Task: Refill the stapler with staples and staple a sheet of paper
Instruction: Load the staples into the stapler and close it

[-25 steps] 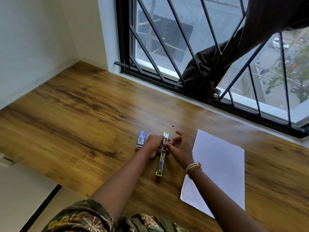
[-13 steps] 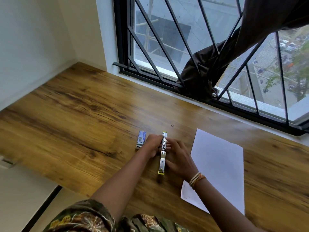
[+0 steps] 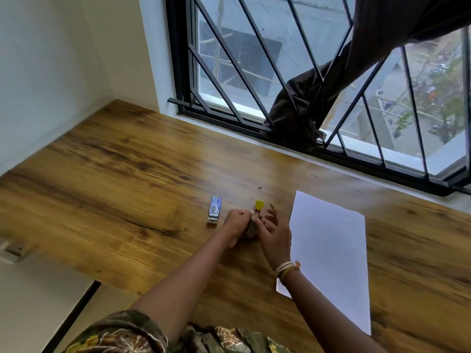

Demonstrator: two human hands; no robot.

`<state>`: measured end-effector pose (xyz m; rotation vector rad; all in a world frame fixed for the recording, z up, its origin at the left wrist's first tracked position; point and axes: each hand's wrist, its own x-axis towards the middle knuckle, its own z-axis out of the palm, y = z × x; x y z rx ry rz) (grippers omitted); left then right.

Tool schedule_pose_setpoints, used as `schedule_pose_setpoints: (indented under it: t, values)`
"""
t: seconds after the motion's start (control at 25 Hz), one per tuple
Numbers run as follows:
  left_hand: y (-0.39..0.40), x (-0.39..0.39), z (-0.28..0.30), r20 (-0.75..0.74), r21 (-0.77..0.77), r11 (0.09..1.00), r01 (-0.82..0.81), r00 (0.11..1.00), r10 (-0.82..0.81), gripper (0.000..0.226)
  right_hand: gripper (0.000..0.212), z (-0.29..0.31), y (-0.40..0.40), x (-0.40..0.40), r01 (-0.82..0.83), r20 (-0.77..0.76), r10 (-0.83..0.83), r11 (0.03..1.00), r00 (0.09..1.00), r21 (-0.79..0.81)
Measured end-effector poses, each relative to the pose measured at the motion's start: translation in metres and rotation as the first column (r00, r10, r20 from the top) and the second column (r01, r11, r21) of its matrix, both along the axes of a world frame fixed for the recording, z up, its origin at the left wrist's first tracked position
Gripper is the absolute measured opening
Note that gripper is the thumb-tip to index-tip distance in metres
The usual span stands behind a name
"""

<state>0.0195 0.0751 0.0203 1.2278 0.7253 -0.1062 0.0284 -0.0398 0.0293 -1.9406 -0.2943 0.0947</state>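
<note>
A small stapler (image 3: pixel 255 212) with a yellow top end and a metal body stands tilted up between my hands, near the middle of the wooden desk (image 3: pixel 127 179). My left hand (image 3: pixel 237 221) is closed around its lower part. My right hand (image 3: pixel 274 233) touches it from the right with thumb and fingertips, the other fingers spread. A small blue staple box (image 3: pixel 214 208) lies open just left of my left hand. A white sheet of paper (image 3: pixel 331 256) lies flat to the right of my right hand.
A barred window (image 3: pixel 305 72) runs along the desk's far edge, with a dark curtain (image 3: pixel 318 103) bunched through the bars. A tiny dark speck (image 3: pixel 259 186) lies beyond the stapler. The desk's near-left edge drops off beside a wall socket (image 3: pixel 15 250).
The stapler lay stretched out flat on the desk; now it is raised and folded short between both hands, yellow end up. The camera has moved closer.
</note>
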Motion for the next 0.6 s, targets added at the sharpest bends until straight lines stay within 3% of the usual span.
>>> schedule_pose_setpoints:
  t: [0.08,0.16,0.32,0.48,0.6]
  values:
    - [-0.004,-0.004,0.001,0.019,0.016,1.0,0.023,1.0,-0.023,0.027,0.064,0.004,-0.003,0.004,0.02,-0.168,-0.019,1.0,0.986,0.004]
    - [-0.011,-0.009,0.006,0.039,0.056,0.996,0.064,0.997,-0.067,0.023,0.055,0.009,-0.012,0.007,0.006,-0.254,0.01,0.998,0.967,0.061]
    - [-0.027,-0.014,0.018,0.047,0.177,0.975,0.136,0.988,-0.147,0.024,0.038,0.019,-0.044,0.013,0.132,-0.528,0.097,0.915,0.844,0.381]
    - [-0.055,-0.025,0.024,-0.027,0.38,0.914,0.141,0.99,-0.141,0.022,0.023,0.022,-0.09,0.009,0.232,-0.588,0.048,0.89,0.807,0.392]
    - [-0.082,-0.041,0.029,-0.127,0.574,0.793,0.204,0.979,-0.16,0.02,0.003,0.023,-0.133,0.003,0.373,-0.618,-0.109,0.872,0.778,0.316]
